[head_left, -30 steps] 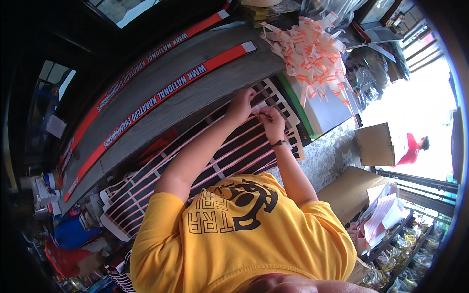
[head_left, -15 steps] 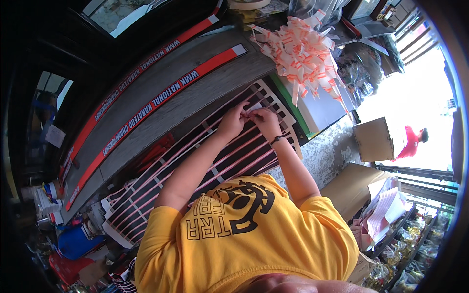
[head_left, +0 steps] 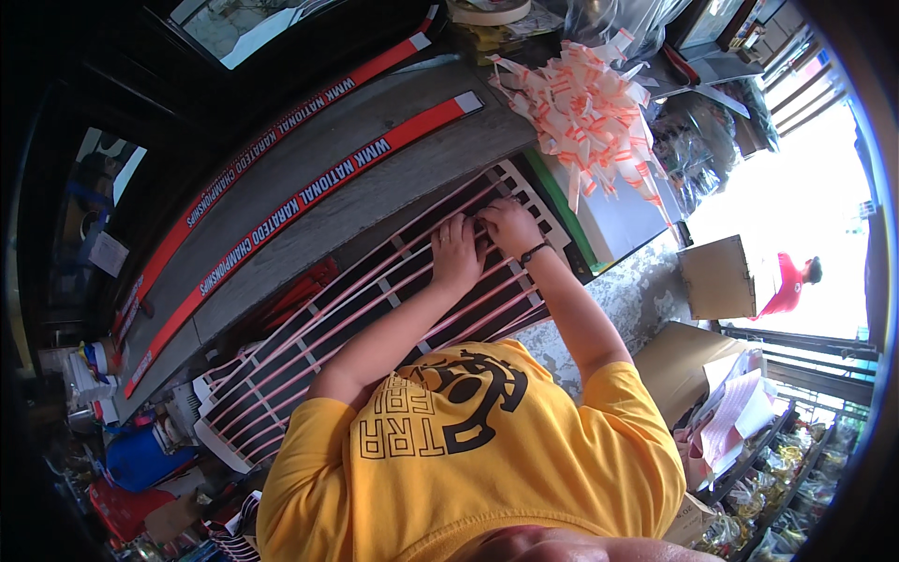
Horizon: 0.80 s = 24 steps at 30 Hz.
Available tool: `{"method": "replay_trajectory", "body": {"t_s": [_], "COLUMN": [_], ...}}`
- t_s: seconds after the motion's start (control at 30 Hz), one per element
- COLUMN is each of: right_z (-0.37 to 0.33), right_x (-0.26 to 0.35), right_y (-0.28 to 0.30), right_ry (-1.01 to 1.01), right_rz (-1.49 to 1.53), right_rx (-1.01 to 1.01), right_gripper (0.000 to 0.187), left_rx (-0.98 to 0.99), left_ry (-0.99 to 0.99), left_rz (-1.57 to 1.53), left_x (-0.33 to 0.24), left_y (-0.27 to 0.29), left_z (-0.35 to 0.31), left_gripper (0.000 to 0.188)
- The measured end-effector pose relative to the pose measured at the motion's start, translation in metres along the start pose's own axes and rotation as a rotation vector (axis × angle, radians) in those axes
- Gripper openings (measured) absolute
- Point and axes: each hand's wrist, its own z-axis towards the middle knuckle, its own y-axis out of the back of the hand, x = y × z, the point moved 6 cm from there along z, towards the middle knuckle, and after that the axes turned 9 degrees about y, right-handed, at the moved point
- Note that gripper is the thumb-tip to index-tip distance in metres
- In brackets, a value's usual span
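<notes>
"Pink strips (head_left: 464, 310) run in rows under both hands, stretched along a dark frame (head_left: 223, 448) with pale ends. What differs from half a second ago?"

"Mainly the left hand (head_left: 457, 253). Then its fingertips were bunched against the right hand's; now it lies flatter, its fingers straighter and a little nearer the body. The right hand (head_left: 508, 228) stays in nearly the same spot, just right of the left one, back turned up."

"And the pale piece beyond the fingertips?"

"It showed clearly then; now I can't make it out."

"How open is the left hand?"

"Its fingers are nearly straight and close together, laid over the strips. The thumb is hard to see, so I can't tell whether it grips anything."

"And the right?"

"Fingers curled narrow and pointing down at the strips, close beside the left fingertips. The tips are hidden, so whether they pinch a strip I can't tell. A dark bracelet (head_left: 534, 252) circles that wrist."

"What lies around them?"

"Beyond the right hand, a white-and-orange ribbon heap (head_left: 585, 122). Beyond the left hand, a grey bench (head_left: 421, 167) with red bands (head_left: 328, 178) lying along it. Well to the right hand's right, a cardboard box (head_left: 716, 278)."
</notes>
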Motion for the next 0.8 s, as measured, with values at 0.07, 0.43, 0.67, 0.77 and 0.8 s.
{"method": "replay_trajectory", "body": {"t_s": [0.07,0.43,0.67,0.77,0.8], "right_z": [0.004,0.009,0.002,0.003,0.003], "right_x": [-0.005,-0.028,-0.024,-0.032,-0.034], "right_y": [0.002,-0.01,-0.006,0.014,0.019], "right_ry": [0.059,0.035,0.113,0.076,0.074], "right_rz": [0.028,0.214,0.259,0.269,0.215], "right_rx": [0.028,0.003,-0.199,-0.274,-0.22], "right_gripper": [0.012,0.012,0.015,0.018,0.018], "left_rx": [-0.023,0.021,0.062,0.088,0.082], "left_ry": [-0.023,-0.047,-0.021,-0.008,-0.005], "left_rz": [0.069,0.153,0.155,0.17,0.164], "left_x": [-0.002,0.003,0.001,0.002,0.0], "left_y": [-0.005,-0.017,-0.013,-0.014,-0.015], "left_z": [-0.011,-0.019,-0.014,-0.015,-0.015], "left_gripper": [0.056,0.061,0.061,0.062,0.062]}}
